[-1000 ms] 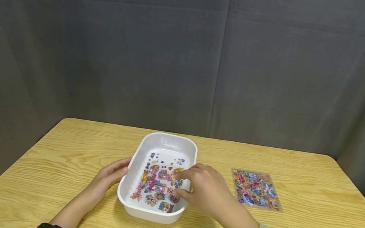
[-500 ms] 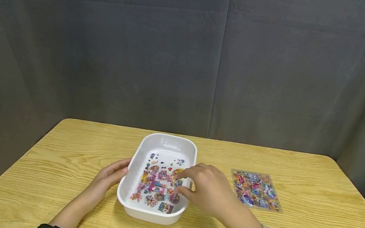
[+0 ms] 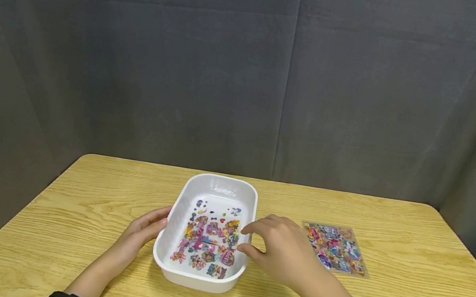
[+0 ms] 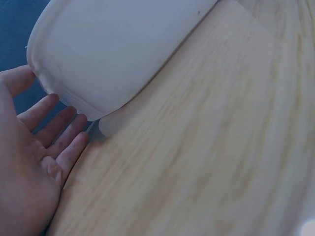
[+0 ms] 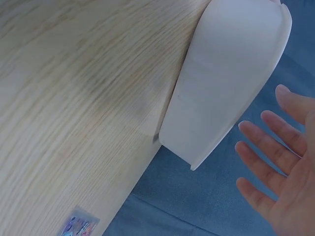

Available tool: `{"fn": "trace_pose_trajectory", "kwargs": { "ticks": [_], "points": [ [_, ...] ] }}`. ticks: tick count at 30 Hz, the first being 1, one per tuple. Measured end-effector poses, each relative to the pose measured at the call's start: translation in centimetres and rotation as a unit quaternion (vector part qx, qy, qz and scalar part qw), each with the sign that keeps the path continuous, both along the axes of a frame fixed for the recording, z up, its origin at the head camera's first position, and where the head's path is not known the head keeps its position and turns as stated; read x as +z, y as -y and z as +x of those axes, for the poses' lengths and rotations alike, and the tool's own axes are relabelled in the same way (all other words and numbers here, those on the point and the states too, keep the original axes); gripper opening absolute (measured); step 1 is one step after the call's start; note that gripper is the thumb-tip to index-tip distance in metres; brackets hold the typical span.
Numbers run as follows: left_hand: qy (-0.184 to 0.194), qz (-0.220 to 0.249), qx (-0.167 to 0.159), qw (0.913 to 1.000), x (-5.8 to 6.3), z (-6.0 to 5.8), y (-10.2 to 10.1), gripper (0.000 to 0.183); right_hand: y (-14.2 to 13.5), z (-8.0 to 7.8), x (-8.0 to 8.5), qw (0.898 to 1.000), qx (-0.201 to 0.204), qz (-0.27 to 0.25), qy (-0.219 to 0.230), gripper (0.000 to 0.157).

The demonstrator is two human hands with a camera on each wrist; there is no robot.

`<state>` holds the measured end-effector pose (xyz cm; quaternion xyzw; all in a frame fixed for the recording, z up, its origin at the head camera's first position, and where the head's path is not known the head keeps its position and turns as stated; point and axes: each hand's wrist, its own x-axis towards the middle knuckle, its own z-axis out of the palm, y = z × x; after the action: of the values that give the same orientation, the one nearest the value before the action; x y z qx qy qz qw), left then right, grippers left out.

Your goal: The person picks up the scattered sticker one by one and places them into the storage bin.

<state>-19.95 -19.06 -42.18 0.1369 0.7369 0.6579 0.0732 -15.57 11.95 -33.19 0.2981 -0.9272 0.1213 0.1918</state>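
In the head view a white plastic tray (image 3: 201,282) stands on the table, with several small colourful cartoon stickers (image 3: 198,261) lying on its bottom. One purple-pink sticker (image 3: 227,257) bears the word HAPPY. My left hand (image 3: 140,233) rests on the tray's left side, its fairly straight fingers and thumb touching the outer wall and rim, as the left wrist view also shows. Over the tray's right rim hovers my right hand (image 3: 280,246), thumb and fingers spread apart with nothing between them. In the right wrist view that hand (image 5: 288,172) appears clear of the tray wall.
A clear sheet with colourful cartoon pictures (image 3: 335,246) lies flat on the wooden table (image 3: 424,287), to the right of the tray and partly behind my right hand. A dark grey curtain (image 3: 203,73) hangs behind the table.
My right hand has drawn back rightward from inside the tray to its right rim, uncovering the HAPPY sticker and others beside it. My left hand and the tray have stayed put.
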Motion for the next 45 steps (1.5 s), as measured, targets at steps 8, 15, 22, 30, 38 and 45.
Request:
{"fn": "trace_pose_trajectory", "kwargs": {
  "ticks": [8,15,22,30,38,45],
  "points": [
    [0.002,0.001,0.001,1.0000,0.0,0.0,-0.1,0.052,-1.0,0.5,0.3,1.000,-0.013,-0.012,0.010,0.023],
    [0.000,0.000,0.001,1.0000,0.1,0.0,0.0,0.052,-2.1,0.6,0.1,0.999,-0.020,-0.021,0.012,0.022],
    [0.002,-0.001,-0.001,1.0000,0.2,0.1,0.2,0.052,-2.9,0.5,0.0,1.000,-0.002,-0.016,0.000,0.023],
    [0.004,0.002,-0.003,1.0000,0.2,0.1,0.0,0.052,-4.0,0.5,-0.2,1.000,-0.015,-0.003,0.010,0.024],
    [0.002,-0.005,-0.003,1.0000,0.0,-0.1,0.2,0.052,-4.5,0.5,-0.4,1.000,-0.024,0.010,0.017,0.025],
    [0.003,-0.005,0.002,1.0000,-0.1,-0.1,0.2,0.052,-5.0,0.3,-0.5,0.999,-0.033,0.011,0.029,0.024]
  ]
}}
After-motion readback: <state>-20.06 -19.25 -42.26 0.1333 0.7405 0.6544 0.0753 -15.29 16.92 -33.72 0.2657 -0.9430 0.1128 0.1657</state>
